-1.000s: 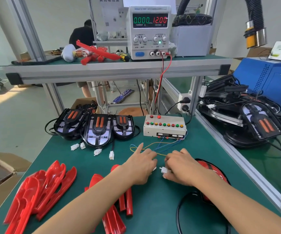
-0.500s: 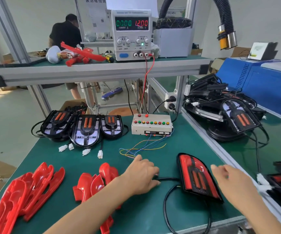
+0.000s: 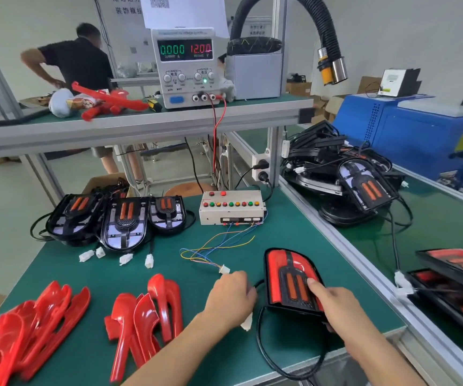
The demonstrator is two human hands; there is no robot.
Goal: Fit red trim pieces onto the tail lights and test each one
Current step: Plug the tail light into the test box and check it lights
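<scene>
Right hand (image 3: 333, 305) grips trimmed tail light (image 3: 291, 280) near bench edge; left hand (image 3: 231, 298) curled, seemingly around cable (image 3: 261, 338).

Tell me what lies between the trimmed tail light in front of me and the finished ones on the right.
Only the raised metal rail at the table's edge separates the tail light, gripped by the right hand, from the finished lights. Nothing else visible.

I see a dark green desk (image 3: 294, 235), glossy red trim pieces (image 3: 147, 310) left of a red-and-black tail light (image 3: 279, 267) with two orange bars, beyond it a cream test box (image 3: 231, 215) with red, green and yellow buttons, thin blue, yellow, orange wires (image 3: 219, 243)
</scene>
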